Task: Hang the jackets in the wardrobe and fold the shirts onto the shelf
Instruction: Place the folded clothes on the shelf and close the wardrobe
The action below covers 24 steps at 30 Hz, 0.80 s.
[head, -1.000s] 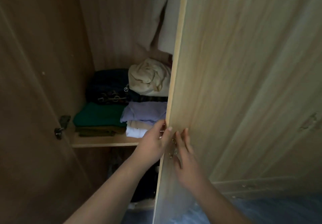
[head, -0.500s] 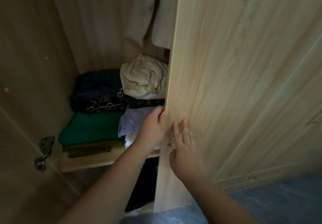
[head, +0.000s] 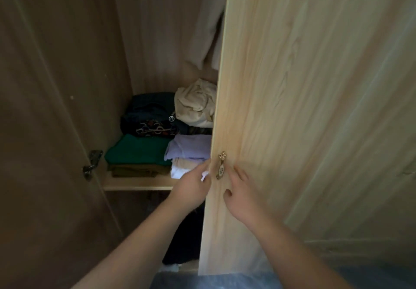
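Note:
The wardrobe stands partly open. Folded shirts lie stacked on its shelf [head: 135, 185]: a green one [head: 137, 151] over a brown one, a lilac one [head: 191, 148] over beige and white ones, dark patterned clothes [head: 148, 120] behind, and a crumpled cream garment [head: 195, 106]. A pale jacket [head: 209, 25] hangs above, half hidden by the right door [head: 292, 86]. My left hand [head: 191, 187] is at that door's left edge, fingers loosely apart. My right hand [head: 243, 194] hovers spread just below and right of the gold handle [head: 221, 165], not gripping it.
The left door [head: 45, 108] stands swung open, with a metal latch [head: 91, 165] on its inner side. Dark clothing [head: 184, 239] fills the space under the shelf. Blue floor covering [head: 225, 281] lies at the bottom of the view.
Both hands have come off the door edge and handle. The handle, earlier covered by my fingers, now shows. The view has shifted slightly.

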Each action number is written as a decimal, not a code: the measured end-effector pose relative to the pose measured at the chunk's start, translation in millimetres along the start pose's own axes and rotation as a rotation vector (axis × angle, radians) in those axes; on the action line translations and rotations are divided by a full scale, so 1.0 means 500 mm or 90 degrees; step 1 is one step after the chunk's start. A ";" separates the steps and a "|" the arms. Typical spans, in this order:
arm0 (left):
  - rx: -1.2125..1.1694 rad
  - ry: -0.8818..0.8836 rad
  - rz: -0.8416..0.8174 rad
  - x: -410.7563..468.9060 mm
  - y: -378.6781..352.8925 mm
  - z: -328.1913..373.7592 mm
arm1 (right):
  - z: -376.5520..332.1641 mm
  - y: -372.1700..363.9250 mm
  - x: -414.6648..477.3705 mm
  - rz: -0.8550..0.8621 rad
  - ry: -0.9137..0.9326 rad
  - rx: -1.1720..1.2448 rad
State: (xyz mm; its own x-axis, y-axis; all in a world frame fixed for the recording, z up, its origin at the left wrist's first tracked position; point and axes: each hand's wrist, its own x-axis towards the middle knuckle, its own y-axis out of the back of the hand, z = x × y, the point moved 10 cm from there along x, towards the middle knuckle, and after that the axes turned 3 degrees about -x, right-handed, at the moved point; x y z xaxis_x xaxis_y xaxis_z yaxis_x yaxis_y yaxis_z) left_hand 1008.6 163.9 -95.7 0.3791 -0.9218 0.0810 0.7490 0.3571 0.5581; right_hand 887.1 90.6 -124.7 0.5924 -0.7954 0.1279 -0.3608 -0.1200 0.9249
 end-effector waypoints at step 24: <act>0.162 0.341 0.465 -0.850 0.533 -0.261 | -0.647 -0.123 -0.428 -0.209 0.383 0.209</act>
State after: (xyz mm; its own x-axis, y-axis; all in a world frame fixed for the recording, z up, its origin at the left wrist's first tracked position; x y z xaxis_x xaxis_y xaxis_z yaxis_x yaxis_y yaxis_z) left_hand 1118.2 670.8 -89.2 0.9551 -0.2675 0.1274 0.1092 0.7175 0.6880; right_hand 1015.5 460.2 -93.4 0.9630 -0.2392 0.1245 -0.2386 -0.5407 0.8067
